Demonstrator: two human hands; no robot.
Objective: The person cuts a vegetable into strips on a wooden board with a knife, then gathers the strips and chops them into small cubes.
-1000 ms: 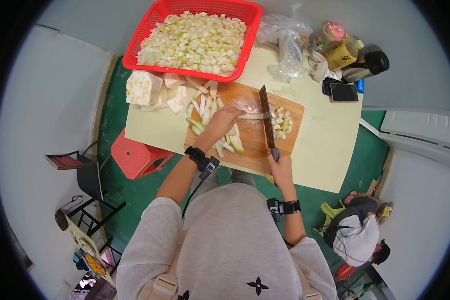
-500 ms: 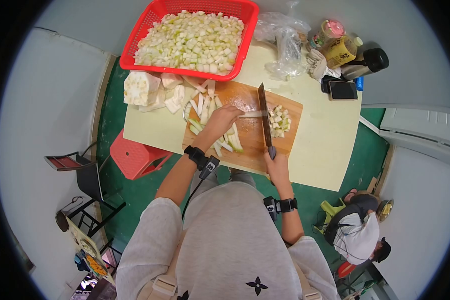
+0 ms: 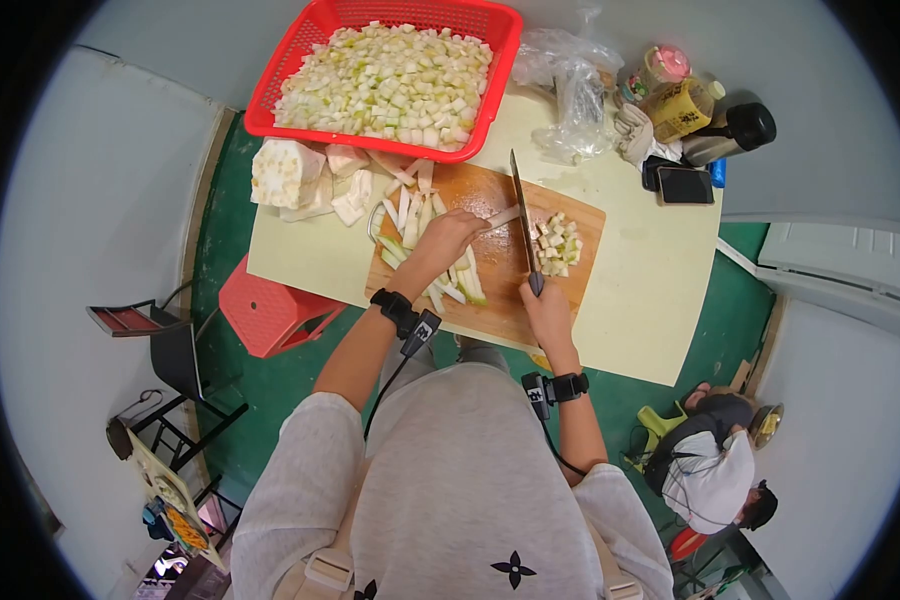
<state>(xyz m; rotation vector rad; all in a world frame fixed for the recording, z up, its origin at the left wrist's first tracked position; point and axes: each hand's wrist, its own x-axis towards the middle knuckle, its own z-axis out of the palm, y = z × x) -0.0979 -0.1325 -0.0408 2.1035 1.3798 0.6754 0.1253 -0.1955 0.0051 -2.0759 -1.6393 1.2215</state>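
My left hand (image 3: 448,240) is closed on a pale vegetable strip (image 3: 503,216), which points right toward the blade. My right hand (image 3: 547,315) wraps round the dark handle of a kitchen knife (image 3: 523,215), whose long blade stands at the strip's right end. Both are over a wooden cutting board (image 3: 505,310). Small diced cubes (image 3: 558,245) lie right of the blade. Under and beside my left hand are several uncut vegetable strips (image 3: 467,278), some with green edges. Part of the held strip is hidden by my fingers.
A red plastic basket (image 3: 448,155) full of diced vegetable (image 3: 385,85) stands behind the board. Large pale chunks (image 3: 286,174) sit at the left. Back right are a plastic bag (image 3: 578,105), bottles, a thermos (image 3: 735,135) and a phone (image 3: 686,185). A person (image 3: 710,475) sits at lower right.
My right hand and the knife have shifted slightly left, and the blade leans more to the left. The strip's right end now angles upward. My left hand stays almost in place.
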